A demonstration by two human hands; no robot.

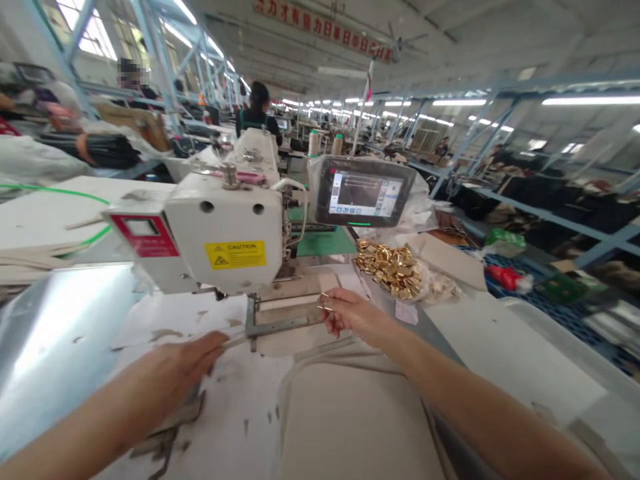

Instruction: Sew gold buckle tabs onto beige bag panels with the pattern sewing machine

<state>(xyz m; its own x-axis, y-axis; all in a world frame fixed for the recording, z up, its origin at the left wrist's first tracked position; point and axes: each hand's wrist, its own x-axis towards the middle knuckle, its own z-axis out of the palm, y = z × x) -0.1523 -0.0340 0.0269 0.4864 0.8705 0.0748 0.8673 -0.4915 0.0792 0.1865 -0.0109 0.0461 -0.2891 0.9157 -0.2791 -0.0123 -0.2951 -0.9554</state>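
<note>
In front of me stands a white industrial sewing machine (225, 227) with a metal clamp frame (285, 327) below its head. Pale beige material lies under the frame. My right hand (347, 313) is at the frame's right end, thumb and fingers pinched on a small gold metal piece (325, 303) whose exact kind I cannot make out. My left hand (193, 363), left of the frame, has its fingers closed on a thin pale strip (237, 341) that reaches toward the frame. Nearest me lies a stack of beige panels (355, 413) with rounded corners.
A control screen (365, 193) stands behind the right hand. Many gold metal fittings (393, 267) lie piled in a plastic bag at the right. Thread cones (325, 143) stand farther back. Dark scraps and loose metal parts (165, 433) lie at lower left. A person (257, 110) sits beyond the machine.
</note>
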